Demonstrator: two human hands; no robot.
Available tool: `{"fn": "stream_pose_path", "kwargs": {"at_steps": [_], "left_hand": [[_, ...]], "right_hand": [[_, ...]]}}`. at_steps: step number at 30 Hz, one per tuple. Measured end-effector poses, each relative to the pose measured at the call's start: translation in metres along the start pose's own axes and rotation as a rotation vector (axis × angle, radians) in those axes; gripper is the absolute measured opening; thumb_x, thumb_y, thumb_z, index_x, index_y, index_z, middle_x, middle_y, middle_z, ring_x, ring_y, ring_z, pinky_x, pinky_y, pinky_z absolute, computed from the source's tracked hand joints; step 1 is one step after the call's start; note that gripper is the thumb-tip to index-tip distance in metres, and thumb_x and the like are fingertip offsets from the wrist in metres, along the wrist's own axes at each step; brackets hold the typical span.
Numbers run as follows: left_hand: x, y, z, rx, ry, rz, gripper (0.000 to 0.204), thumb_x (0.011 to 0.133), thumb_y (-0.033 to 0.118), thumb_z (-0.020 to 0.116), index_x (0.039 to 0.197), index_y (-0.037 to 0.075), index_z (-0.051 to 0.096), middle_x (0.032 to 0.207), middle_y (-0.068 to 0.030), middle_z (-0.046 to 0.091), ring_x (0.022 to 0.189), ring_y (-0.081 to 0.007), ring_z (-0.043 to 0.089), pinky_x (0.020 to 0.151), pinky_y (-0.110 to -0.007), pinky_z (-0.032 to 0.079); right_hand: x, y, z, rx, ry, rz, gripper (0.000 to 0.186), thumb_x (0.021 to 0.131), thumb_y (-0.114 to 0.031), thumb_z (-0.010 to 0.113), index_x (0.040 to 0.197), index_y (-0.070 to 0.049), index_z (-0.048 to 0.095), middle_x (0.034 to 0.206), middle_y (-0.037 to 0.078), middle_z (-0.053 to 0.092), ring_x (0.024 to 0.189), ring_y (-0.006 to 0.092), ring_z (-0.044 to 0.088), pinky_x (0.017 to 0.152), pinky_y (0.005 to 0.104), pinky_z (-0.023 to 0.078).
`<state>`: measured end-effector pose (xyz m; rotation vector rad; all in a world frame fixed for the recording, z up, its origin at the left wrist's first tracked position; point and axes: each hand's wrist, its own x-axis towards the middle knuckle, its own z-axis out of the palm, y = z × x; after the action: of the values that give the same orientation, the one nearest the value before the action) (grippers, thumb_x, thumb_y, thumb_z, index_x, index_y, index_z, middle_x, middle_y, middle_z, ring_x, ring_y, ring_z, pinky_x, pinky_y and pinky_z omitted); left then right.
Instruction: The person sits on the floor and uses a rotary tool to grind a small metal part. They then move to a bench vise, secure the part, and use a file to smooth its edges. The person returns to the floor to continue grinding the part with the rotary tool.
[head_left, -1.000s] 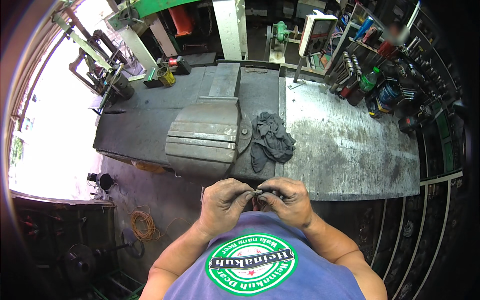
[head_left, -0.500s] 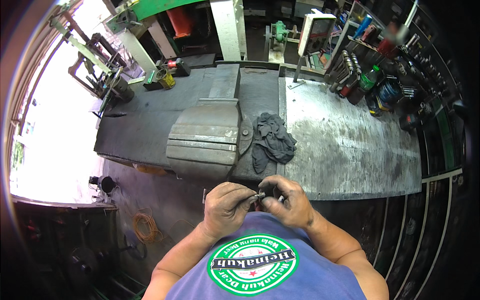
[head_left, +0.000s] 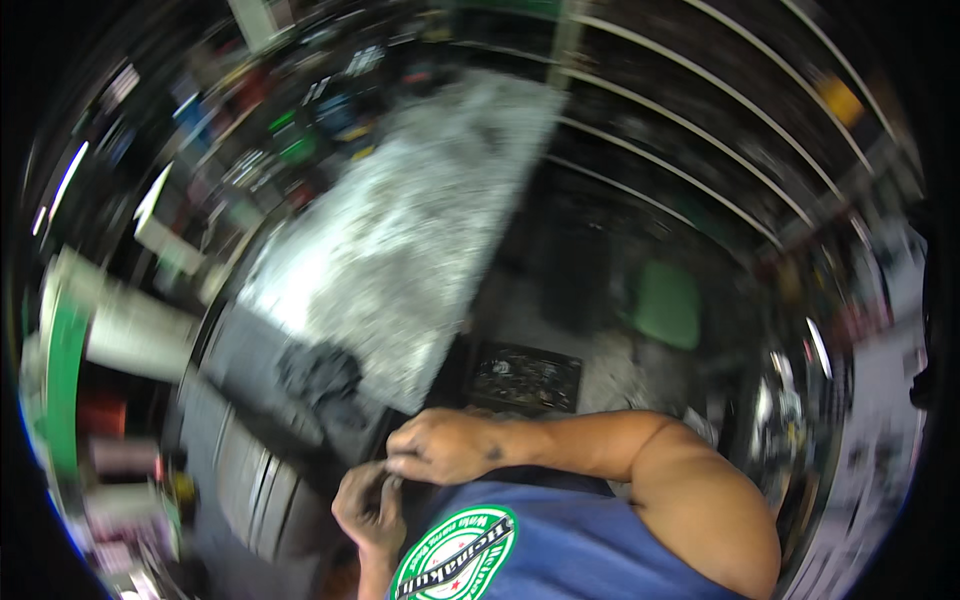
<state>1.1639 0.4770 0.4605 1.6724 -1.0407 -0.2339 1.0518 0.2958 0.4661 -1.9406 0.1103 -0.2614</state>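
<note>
Low in the blurred head view, my left hand (head_left: 365, 505) and my right hand (head_left: 440, 445) meet with curled fingers on a small part (head_left: 390, 470), too hidden and smeared to make out well. My right forearm reaches across the blue top I wear. Behind my hands lie a dark crumpled rag (head_left: 320, 375) and the large grey vise (head_left: 245, 465). Both hands are held off the bench, near its front edge.
The pale metal bench top (head_left: 400, 230) stretches away, with blurred tools and a green bottle (head_left: 292, 140) along its far side. Dark shelving (head_left: 690, 140) stands ahead to the right. A green mat-like object (head_left: 665, 305) lies lower on the right, beside the bench.
The view has swung sharply to the right, so the bench now runs diagonally and the shelving shows. My hands appear further left and lower, still together at the small part.
</note>
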Motion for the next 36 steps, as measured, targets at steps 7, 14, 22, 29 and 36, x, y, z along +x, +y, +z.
{"fn": "stream_pose_path", "kwargs": {"at_steps": [7, 14, 22, 29, 36], "left_hand": [[-0.013, 0.011, 0.071, -0.103, -0.625, 0.140, 0.008, 0.095, -0.002, 0.077, 0.095, -0.007, 0.071, 0.087, -0.0098, 0.068, 0.078, -0.0147, 0.062, 0.070, -0.030, 0.050], [-0.027, 0.085, 0.177, -0.205, -1.059, 0.187, 0.013, 0.086, 0.004, 0.085, 0.087, -0.003, 0.074, 0.082, -0.0101, 0.070, 0.074, -0.0188, 0.065, 0.069, -0.031, 0.051], [-0.090, 0.173, 0.346, -0.337, -1.331, 0.413, 0.010, 0.077, -0.002, 0.081, 0.086, -0.003, 0.076, 0.083, -0.0123, 0.074, 0.075, -0.0211, 0.070, 0.071, -0.033, 0.055], [-0.129, 0.236, 0.459, -0.274, -1.566, 0.610, 0.030, 0.081, -0.003, 0.081, 0.110, 0.001, 0.079, 0.101, -0.0157, 0.078, 0.092, -0.0281, 0.078, 0.080, -0.037, 0.061], [-0.134, 0.251, 0.590, -0.221, -1.697, 0.834, 0.025, 0.089, 0.005, 0.082, 0.114, 0.005, 0.081, 0.106, -0.0145, 0.080, 0.096, -0.0303, 0.079, 0.086, -0.039, 0.062]], "right_hand": [[-0.156, 0.000, 0.016, 0.049, 0.477, 0.225, 0.031, 0.101, -0.027, 0.069, 0.099, 0.004, 0.072, 0.092, 0.024, 0.075, 0.089, 0.0417, 0.075, 0.081, 0.0508, 0.057], [-0.295, -0.012, 0.005, 0.154, 0.758, 0.395, 0.033, 0.099, -0.029, 0.070, 0.098, 0.004, 0.071, 0.085, 0.023, 0.072, 0.080, 0.0359, 0.072, 0.075, 0.0482, 0.054], [-0.474, -0.039, -0.029, 0.012, 1.063, 0.496, 0.034, 0.096, -0.032, 0.071, 0.100, 0.002, 0.072, 0.093, 0.025, 0.074, 0.091, 0.0435, 0.074, 0.080, 0.0510, 0.056], [-0.571, -0.035, -0.047, -0.003, 1.213, 0.761, 0.038, 0.099, -0.036, 0.069, 0.114, -0.001, 0.072, 0.103, 0.026, 0.075, 0.100, 0.0465, 0.073, 0.090, 0.0527, 0.057], [-0.627, 0.023, -0.090, -0.020, 1.438, 0.814, 0.046, 0.099, -0.042, 0.070, 0.119, -0.001, 0.073, 0.114, 0.027, 0.075, 0.104, 0.0453, 0.073, 0.094, 0.0509, 0.057]]}}
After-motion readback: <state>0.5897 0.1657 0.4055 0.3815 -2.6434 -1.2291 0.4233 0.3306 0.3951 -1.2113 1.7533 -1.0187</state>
